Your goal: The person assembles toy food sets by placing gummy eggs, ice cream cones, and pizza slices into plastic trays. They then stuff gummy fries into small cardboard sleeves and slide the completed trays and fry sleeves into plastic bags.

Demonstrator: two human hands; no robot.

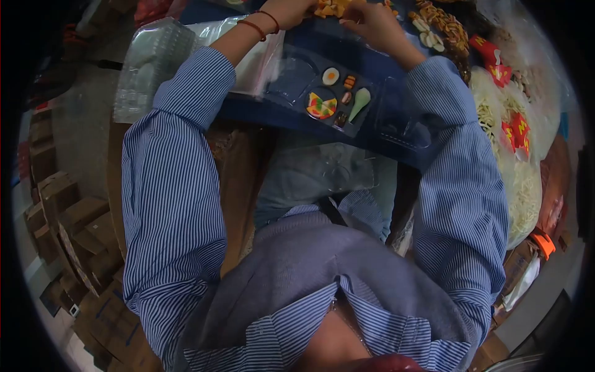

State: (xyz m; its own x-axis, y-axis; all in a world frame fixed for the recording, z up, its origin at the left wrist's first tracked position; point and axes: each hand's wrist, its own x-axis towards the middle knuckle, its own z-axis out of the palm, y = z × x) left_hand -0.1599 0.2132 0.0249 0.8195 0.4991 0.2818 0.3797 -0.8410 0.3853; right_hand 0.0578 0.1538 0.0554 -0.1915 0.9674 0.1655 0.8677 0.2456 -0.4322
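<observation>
My left hand (289,12) reaches to the top edge of the view, beside a pile of small orange pieces (331,7); its fingers are partly cut off. On the other side of that pile, my right hand (370,23) has its fingers bent together, and what they hold, if anything, is too small to make out. Nearer my body, a clear plastic tray (354,126) on the blue table holds several miniature foods, among them a fried egg (330,76), a round pizza-like piece (321,106) and a green-and-white piece (359,103).
Clear plastic containers (149,65) are stacked at the left of the blue table (242,109). Empty clear trays lie either side of the filled one. Bags of pale pieces (525,192) and red packets (489,59) are at the right. Cardboard boxes (87,214) stand at the lower left.
</observation>
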